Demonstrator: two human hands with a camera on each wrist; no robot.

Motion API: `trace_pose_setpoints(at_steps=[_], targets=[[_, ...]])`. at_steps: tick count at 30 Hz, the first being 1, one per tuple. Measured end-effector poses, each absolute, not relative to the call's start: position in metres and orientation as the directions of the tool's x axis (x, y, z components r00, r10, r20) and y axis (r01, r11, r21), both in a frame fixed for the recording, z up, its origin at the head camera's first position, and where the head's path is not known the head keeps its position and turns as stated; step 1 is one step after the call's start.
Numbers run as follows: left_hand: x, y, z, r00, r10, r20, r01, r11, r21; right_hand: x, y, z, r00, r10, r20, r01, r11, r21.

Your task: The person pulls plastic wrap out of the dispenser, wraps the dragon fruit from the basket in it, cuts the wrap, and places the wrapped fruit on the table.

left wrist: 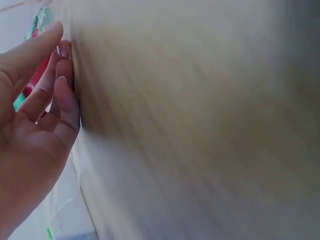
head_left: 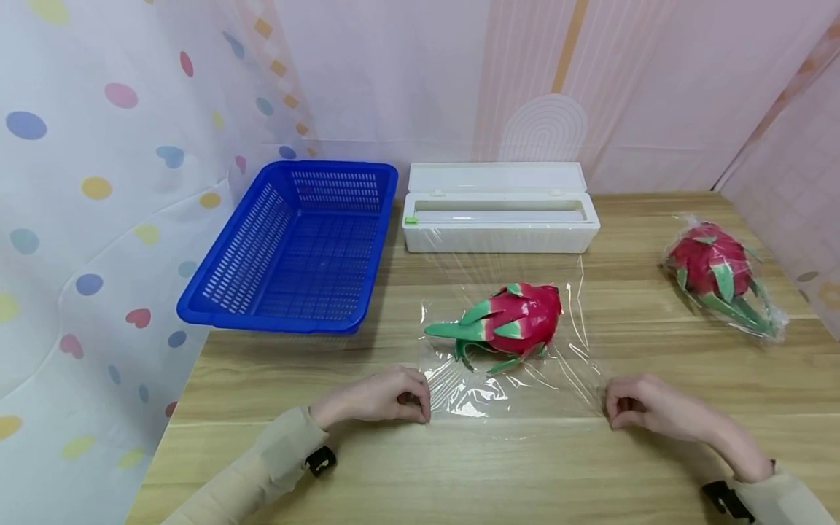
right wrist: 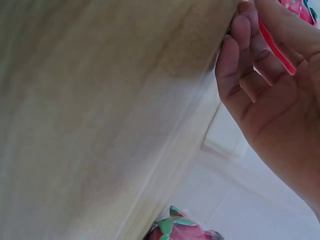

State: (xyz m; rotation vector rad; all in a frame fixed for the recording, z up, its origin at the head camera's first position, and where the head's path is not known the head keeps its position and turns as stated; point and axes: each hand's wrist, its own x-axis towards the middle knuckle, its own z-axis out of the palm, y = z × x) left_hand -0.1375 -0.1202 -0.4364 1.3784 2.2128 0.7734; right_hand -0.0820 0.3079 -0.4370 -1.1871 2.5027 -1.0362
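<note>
A pink dragon fruit (head_left: 518, 321) with green scales lies on a sheet of clear cling film (head_left: 472, 394) spread on the wooden table (head_left: 459, 474). My left hand (head_left: 420, 410) pinches the film's near left corner with curled fingers. My right hand (head_left: 613, 415) does the same at the near right corner. In the left wrist view the left hand (left wrist: 62, 47) has its fingertips against the table, with the fruit (left wrist: 30, 90) glimpsed behind them. The right wrist view shows the right hand (right wrist: 240, 20) with its fingertips on the table too.
A white cling film dispenser box (head_left: 500, 211) stands open at the back, and the film runs out from it. A blue plastic basket (head_left: 289, 321) sits at the back left. A second, film-wrapped dragon fruit (head_left: 715, 273) lies far right. Patterned curtains enclose the table.
</note>
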Motion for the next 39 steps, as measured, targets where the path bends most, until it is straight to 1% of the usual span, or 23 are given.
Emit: trace_pose_setpoints(at_steps=[4, 6, 9, 12, 17, 20, 26, 28, 33, 36, 39], targets=[[-0.142, -0.126, -0.436, -0.425, 0.904, -0.044, 0.608, 0.321, 0.726, -0.083, 0.31, -0.432, -0.686, -0.711, 0.157, -0.599, 0.429, -0.677], [-0.144, -0.129, -0.434, -0.444, 0.896, -0.02, 0.577, 0.302, 0.759, -0.085, 0.311, -0.429, -0.699, -0.69, 0.186, -0.603, 0.429, -0.673], [-0.148, -0.133, -0.432, -0.496, 0.868, 0.017, 0.538, 0.292, 0.791, -0.089, 0.314, -0.424, -0.711, -0.657, 0.25, -0.631, 0.44, -0.639], [-0.152, -0.134, -0.429, -0.568, 0.822, 0.031, 0.489, 0.307, 0.817, -0.095, 0.315, -0.418, -0.711, -0.626, 0.32, -0.666, 0.453, -0.593], [-0.157, -0.134, -0.426, -0.665, 0.744, 0.062, 0.419, 0.303, 0.856, -0.104, 0.314, -0.409, -0.73, -0.56, 0.392, -0.677, 0.511, -0.53], [-0.16, -0.133, -0.425, -0.718, 0.693, 0.071, 0.381, 0.306, 0.872, -0.11, 0.312, -0.404, -0.759, -0.515, 0.397, -0.649, 0.563, -0.511], [-0.163, -0.129, -0.429, -0.825, 0.563, 0.042, 0.268, 0.324, 0.907, -0.124, 0.308, -0.4, -0.834, -0.429, 0.347, -0.552, 0.659, -0.511], [-0.164, -0.127, -0.431, -0.849, 0.527, 0.04, 0.247, 0.329, 0.911, -0.129, 0.306, -0.4, -0.856, -0.399, 0.327, -0.516, 0.686, -0.513], [-0.169, -0.119, -0.437, -0.903, 0.429, 0.022, 0.185, 0.343, 0.921, -0.141, 0.3, -0.405, -0.906, -0.322, 0.274, -0.422, 0.71, -0.563], [-0.171, -0.111, -0.44, -0.932, 0.361, 0.017, 0.149, 0.343, 0.927, -0.149, 0.296, -0.41, -0.919, -0.285, 0.274, -0.394, 0.714, -0.579], [-0.173, -0.104, -0.442, -0.954, 0.297, 0.031, 0.138, 0.348, 0.927, -0.156, 0.291, -0.413, -0.93, -0.251, 0.269, -0.365, 0.718, -0.592]])
